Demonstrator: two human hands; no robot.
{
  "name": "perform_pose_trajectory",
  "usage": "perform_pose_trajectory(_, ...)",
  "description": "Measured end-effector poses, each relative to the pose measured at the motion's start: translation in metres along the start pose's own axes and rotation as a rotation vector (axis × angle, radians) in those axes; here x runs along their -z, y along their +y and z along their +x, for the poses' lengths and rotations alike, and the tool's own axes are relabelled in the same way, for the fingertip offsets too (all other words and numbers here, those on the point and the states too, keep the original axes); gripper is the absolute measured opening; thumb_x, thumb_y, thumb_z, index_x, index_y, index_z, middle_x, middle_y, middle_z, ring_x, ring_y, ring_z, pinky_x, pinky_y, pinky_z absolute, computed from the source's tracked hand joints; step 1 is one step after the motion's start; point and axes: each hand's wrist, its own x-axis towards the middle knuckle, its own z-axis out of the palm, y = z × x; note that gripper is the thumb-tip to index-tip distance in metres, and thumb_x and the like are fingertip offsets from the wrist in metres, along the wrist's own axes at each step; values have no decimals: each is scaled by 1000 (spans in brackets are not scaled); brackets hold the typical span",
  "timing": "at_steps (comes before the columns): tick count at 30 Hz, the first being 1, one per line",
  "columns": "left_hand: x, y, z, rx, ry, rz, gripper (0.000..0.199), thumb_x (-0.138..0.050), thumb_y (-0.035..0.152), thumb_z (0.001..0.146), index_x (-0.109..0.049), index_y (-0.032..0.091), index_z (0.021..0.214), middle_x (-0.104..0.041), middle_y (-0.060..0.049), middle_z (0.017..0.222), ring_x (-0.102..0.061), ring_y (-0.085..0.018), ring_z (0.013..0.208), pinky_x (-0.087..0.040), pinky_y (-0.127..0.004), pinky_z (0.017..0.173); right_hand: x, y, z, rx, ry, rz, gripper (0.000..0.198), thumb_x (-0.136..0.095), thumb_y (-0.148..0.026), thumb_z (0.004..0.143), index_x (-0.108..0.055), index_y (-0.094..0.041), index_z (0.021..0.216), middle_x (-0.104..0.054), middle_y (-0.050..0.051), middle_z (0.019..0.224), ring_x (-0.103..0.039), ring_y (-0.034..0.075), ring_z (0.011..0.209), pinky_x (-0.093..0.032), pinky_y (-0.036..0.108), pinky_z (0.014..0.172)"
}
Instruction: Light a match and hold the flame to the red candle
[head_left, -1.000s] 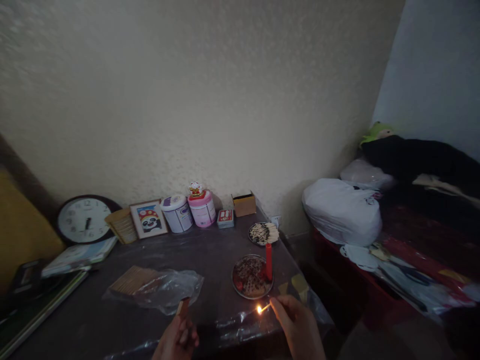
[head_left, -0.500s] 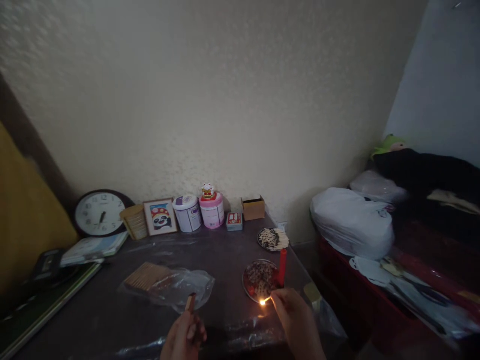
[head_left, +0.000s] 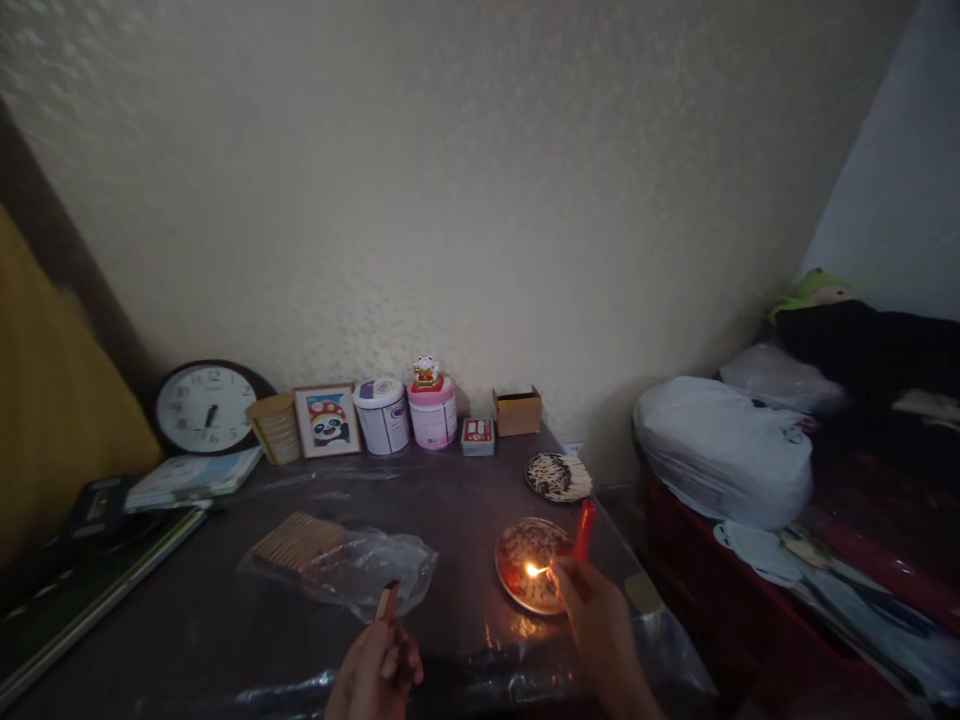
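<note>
My right hand [head_left: 596,625] pinches a burning match [head_left: 538,571], its flame over a round metal dish [head_left: 517,590] that glows orange. A red candle [head_left: 584,529] stands upright at the dish's right edge, just above my fingers, unlit. My left hand [head_left: 377,668] is at the table's near edge, closed on a small matchbox [head_left: 387,601] that sticks up from the fingers. Behind the dish, a smaller plate of matches [head_left: 559,476] holds several loose sticks.
A clear plastic bag with a bundle of sticks [head_left: 341,560] lies left of the dish on the dark, plastic-covered table [head_left: 225,620]. Along the wall stand a clock [head_left: 208,408], a panda picture [head_left: 327,421], two tubs [head_left: 409,414] and small boxes. A white sack [head_left: 724,450] lies on the bed at right.
My right hand has carried the lit match forward from the table's near edge to over the dish beside the candle. The dish now glows. My left hand stays put with the matchbox.
</note>
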Motion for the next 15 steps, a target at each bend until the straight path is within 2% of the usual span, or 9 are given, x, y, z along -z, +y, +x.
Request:
perform_pose_trajectory(6, -5, 3, -5, 48, 32, -27, 61, -88, 46, 36, -70, 16, 86, -54, 5, 48, -47, -12, 42, -40, -25, 38, -2, 2, 3, -21, 19, 13, 27, -52, -36, 78, -69, -15, 80, -74, 13, 80, -69, 25, 75, -52, 31, 69)
perform_pose_trajectory(10, -3, 1, -4, 47, 10, -36, 58, -87, 46, 39, -70, 15, 84, -59, 2, 52, -51, -14, 46, -42, -26, 40, -3, 1, 3, 4, 17, 2, 28, -52, -38, 80, -69, -16, 79, -75, 13, 80, -69, 25, 76, -51, 32, 71)
perform_pose_trajectory(15, -5, 0, -6, 63, 21, -26, 60, -87, 46, 39, -70, 17, 89, -55, 5, 51, -49, -12, 43, -39, -25, 40, -6, 0, 5, 44, 11, -22, 33, -51, -41, 83, -69, -15, 79, -74, 12, 79, -68, 25, 73, -51, 32, 69)
